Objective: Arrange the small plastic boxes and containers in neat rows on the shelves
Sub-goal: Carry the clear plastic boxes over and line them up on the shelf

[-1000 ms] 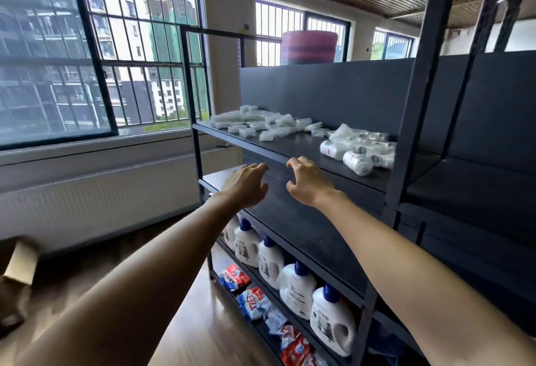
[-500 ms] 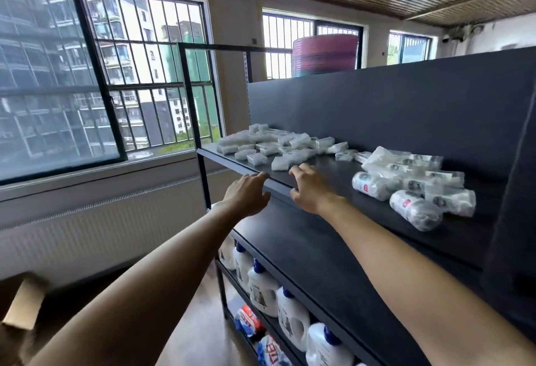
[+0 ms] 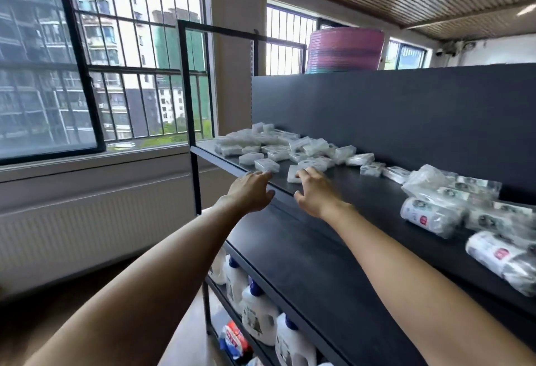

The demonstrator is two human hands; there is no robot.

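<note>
Several small clear plastic boxes point(image 3: 290, 148) lie in a loose heap at the far left end of the dark top shelf point(image 3: 377, 197). One box point(image 3: 266, 165) sits near the front edge, just beyond my left hand point(image 3: 251, 191), whose fingertips reach the shelf edge. My right hand point(image 3: 314, 191) hovers over the shelf with fingers spread, its fingertips at a white box point(image 3: 293, 174). Neither hand holds anything.
Plastic-wrapped rolls and packets point(image 3: 452, 209) are piled at the shelf's right. A dark back panel point(image 3: 406, 110) rises behind. A pink stack of basins point(image 3: 345, 50) sits on top. Detergent bottles point(image 3: 258, 313) fill a lower shelf. Windows and a radiator point(image 3: 87, 220) are at the left.
Both hands have risen from the lower shelf edge to the top shelf and moved forward towards the boxes. The view has lifted and come closer to the shelf.
</note>
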